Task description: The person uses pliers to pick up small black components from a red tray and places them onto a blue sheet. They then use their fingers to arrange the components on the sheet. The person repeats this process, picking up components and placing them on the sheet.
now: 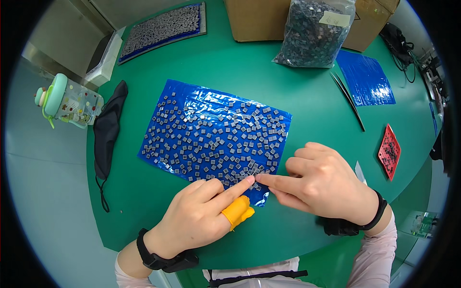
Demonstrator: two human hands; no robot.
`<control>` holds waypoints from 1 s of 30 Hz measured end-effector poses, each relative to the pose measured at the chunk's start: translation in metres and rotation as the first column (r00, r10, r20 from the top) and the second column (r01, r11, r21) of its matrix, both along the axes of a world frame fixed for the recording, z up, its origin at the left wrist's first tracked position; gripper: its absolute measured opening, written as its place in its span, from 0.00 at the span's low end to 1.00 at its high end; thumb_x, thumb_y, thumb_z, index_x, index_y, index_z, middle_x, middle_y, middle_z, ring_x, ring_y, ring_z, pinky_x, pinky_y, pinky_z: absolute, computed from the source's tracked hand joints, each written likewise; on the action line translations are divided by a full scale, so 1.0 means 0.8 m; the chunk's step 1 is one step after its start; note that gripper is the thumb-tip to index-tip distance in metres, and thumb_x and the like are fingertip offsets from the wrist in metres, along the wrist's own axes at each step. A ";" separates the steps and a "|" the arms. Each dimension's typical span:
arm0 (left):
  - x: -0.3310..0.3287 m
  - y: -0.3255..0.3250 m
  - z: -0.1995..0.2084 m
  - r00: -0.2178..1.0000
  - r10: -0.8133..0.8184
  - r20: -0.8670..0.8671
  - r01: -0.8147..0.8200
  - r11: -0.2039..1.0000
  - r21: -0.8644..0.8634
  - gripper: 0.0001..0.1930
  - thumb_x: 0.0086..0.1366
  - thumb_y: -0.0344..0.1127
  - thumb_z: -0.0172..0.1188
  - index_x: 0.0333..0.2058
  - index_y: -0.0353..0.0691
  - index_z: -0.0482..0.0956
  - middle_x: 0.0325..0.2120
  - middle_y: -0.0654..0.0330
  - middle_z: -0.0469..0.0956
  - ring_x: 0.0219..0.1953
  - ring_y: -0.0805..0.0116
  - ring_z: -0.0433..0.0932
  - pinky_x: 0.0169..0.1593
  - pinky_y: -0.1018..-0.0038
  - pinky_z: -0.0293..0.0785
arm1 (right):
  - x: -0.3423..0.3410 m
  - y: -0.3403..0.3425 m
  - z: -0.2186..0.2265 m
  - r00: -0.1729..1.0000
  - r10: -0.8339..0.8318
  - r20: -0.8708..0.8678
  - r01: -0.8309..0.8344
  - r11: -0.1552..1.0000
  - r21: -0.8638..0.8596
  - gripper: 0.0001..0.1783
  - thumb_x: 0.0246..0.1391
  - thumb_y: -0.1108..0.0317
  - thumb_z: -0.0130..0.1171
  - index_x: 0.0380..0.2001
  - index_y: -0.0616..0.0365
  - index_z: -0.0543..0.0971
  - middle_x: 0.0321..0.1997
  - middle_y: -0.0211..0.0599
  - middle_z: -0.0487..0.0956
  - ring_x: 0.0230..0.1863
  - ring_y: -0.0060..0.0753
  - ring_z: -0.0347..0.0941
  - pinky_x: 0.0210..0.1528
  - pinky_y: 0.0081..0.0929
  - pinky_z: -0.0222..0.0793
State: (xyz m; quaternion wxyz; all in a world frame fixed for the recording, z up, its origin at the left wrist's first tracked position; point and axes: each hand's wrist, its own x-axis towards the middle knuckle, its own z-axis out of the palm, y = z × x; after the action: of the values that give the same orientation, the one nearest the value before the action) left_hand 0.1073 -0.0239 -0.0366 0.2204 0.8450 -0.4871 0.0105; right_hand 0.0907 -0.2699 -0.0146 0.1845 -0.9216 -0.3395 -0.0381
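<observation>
A loose yellow finger cover (238,211) fits the thumb of the left hand (197,216). A black strap (143,245) with a dark module (178,261) encircles its wrist; a slim black band (381,210) and second dark module (340,226) serve the right hand (321,182). The long sleeves (373,254) are pale pink. Past the near edge of the bench (288,242), a narrow black belt (259,277) crosses a pale garment (283,266).

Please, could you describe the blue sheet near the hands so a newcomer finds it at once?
On the green table, find where left hand and right hand point together. Beneath lies the blue sheet, loosely strewn with grey squares, unlike the plain blue film at right.
</observation>
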 end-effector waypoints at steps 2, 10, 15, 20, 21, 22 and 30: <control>0.002 -0.001 0.004 1.000 -0.012 0.007 0.012 1.000 0.015 0.13 0.47 0.37 0.73 0.30 0.42 0.81 0.53 0.69 0.79 0.26 0.72 0.69 0.29 0.77 0.67 | 0.001 -0.001 0.003 1.000 -0.016 0.022 0.016 1.000 0.001 0.12 0.44 0.66 0.66 0.34 0.56 0.86 0.18 0.28 0.71 0.24 0.30 0.71 0.30 0.28 0.67; 0.001 -0.006 0.007 0.998 0.009 -0.068 -0.005 0.998 0.061 0.15 0.48 0.41 0.73 0.32 0.42 0.79 0.56 0.72 0.75 0.29 0.71 0.69 0.33 0.76 0.69 | -0.002 -0.006 0.010 0.998 -0.057 0.012 0.057 0.996 -0.064 0.09 0.44 0.67 0.66 0.30 0.56 0.85 0.17 0.29 0.71 0.25 0.31 0.72 0.31 0.28 0.68; 0.001 -0.006 0.007 0.998 0.008 -0.069 -0.004 0.998 0.057 0.15 0.49 0.41 0.72 0.32 0.42 0.79 0.57 0.71 0.75 0.29 0.70 0.69 0.34 0.76 0.69 | -0.003 -0.005 0.008 0.998 -0.056 0.013 0.056 0.997 -0.044 0.09 0.44 0.66 0.66 0.31 0.57 0.86 0.18 0.29 0.72 0.25 0.31 0.72 0.32 0.28 0.68; 0.002 -0.006 0.005 0.998 0.003 -0.067 0.001 0.998 0.059 0.15 0.48 0.41 0.73 0.31 0.42 0.78 0.57 0.71 0.75 0.29 0.70 0.69 0.33 0.76 0.69 | -0.003 -0.002 0.004 0.998 -0.056 0.012 0.057 0.998 -0.022 0.10 0.44 0.66 0.67 0.32 0.57 0.86 0.19 0.29 0.73 0.25 0.30 0.73 0.33 0.28 0.69; 0.001 -0.006 0.005 0.998 0.004 -0.055 0.000 0.998 0.067 0.15 0.48 0.41 0.72 0.31 0.42 0.78 0.57 0.71 0.75 0.29 0.71 0.69 0.33 0.76 0.69 | -0.003 -0.002 0.004 0.998 -0.059 0.014 0.059 0.998 -0.021 0.10 0.44 0.66 0.67 0.32 0.57 0.86 0.19 0.29 0.73 0.25 0.30 0.73 0.32 0.28 0.69; 0.001 -0.006 0.005 0.999 0.005 -0.044 -0.002 0.997 0.075 0.15 0.48 0.41 0.72 0.31 0.42 0.78 0.57 0.71 0.75 0.29 0.71 0.69 0.33 0.76 0.69 | -0.003 -0.001 0.004 0.998 -0.061 0.017 0.062 0.998 -0.021 0.10 0.44 0.66 0.67 0.32 0.57 0.86 0.18 0.29 0.73 0.25 0.30 0.73 0.32 0.28 0.69; 0.000 -0.008 0.009 1.000 -0.020 0.010 0.019 0.994 0.103 0.17 0.49 0.44 0.71 0.33 0.41 0.79 0.58 0.70 0.74 0.28 0.72 0.67 0.32 0.77 0.68 | -0.004 -0.007 0.008 0.993 -0.113 0.023 0.114 0.992 -0.059 0.08 0.45 0.67 0.67 0.30 0.57 0.86 0.18 0.30 0.72 0.25 0.31 0.73 0.31 0.29 0.67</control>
State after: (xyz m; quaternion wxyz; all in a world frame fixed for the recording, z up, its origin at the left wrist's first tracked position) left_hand 0.1075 -0.0302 -0.0297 0.1739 0.8503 -0.4966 -0.0123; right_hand 0.0878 -0.2756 -0.0084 0.1506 -0.9442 -0.2891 -0.0473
